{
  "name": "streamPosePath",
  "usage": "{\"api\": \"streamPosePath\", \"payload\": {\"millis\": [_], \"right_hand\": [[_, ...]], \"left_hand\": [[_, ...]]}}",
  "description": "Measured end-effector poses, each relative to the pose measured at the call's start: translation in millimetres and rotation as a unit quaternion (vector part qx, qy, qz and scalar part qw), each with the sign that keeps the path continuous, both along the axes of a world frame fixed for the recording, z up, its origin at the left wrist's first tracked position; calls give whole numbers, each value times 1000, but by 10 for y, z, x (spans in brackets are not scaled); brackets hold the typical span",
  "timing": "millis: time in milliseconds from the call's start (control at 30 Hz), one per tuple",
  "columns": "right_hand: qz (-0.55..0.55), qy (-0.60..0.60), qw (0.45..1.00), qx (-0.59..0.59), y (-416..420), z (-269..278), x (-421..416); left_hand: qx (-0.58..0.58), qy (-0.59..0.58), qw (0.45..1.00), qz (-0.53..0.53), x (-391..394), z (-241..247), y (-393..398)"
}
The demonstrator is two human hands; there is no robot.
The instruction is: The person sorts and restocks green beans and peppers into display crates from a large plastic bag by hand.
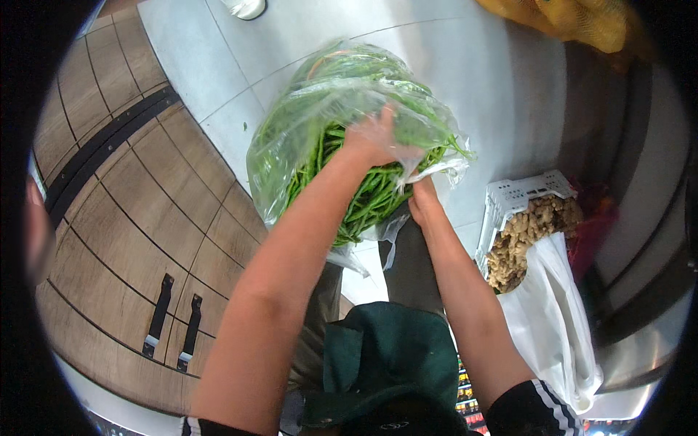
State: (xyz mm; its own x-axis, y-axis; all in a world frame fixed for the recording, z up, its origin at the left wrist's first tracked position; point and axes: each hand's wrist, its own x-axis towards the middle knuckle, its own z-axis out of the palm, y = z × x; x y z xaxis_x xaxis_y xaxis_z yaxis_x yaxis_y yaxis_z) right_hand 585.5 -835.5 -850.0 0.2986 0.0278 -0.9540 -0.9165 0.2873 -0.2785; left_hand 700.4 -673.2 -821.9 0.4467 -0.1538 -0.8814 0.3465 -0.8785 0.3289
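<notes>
A large clear plastic bag (pixel 272 147) full of long green chili peppers (pixel 376 196) stands on the tiled floor before me, its mouth towards me. My left hand (pixel 376 136) reaches into the bag under the film, over the peppers, with fingers spread; blur and plastic veil its fingertips. At the right side of the mouth my right hand (pixel 423 199) is on the bag's gathered edge, its fingers partly hidden by plastic and peppers.
Wood-look cabinet doors (pixel 136 218) with black handles run along the left. To the right is a white plastic crate (pixel 504 196) of ginger (pixel 526 234), partly under white cloth (pixel 551 321). A yellow mesh sack (pixel 578 22) lies at the top right. Part of a person (pixel 37 234) shows at the left rim.
</notes>
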Motion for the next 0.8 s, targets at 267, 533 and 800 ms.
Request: {"api": "streamPosePath", "payload": {"millis": [267, 533, 800], "right_hand": [[98, -105, 990, 10, -12, -32, 8], [120, -184, 969, -112, 537, 539, -233], [215, -309, 898, -228, 1281, 2027, -513]], "left_hand": [[-186, -8, 982, 39, 7, -48, 399], [-217, 63, 966, 130, -291, 283, 708], [-258, 39, 913, 314, -716, 1876, 1240]]}}
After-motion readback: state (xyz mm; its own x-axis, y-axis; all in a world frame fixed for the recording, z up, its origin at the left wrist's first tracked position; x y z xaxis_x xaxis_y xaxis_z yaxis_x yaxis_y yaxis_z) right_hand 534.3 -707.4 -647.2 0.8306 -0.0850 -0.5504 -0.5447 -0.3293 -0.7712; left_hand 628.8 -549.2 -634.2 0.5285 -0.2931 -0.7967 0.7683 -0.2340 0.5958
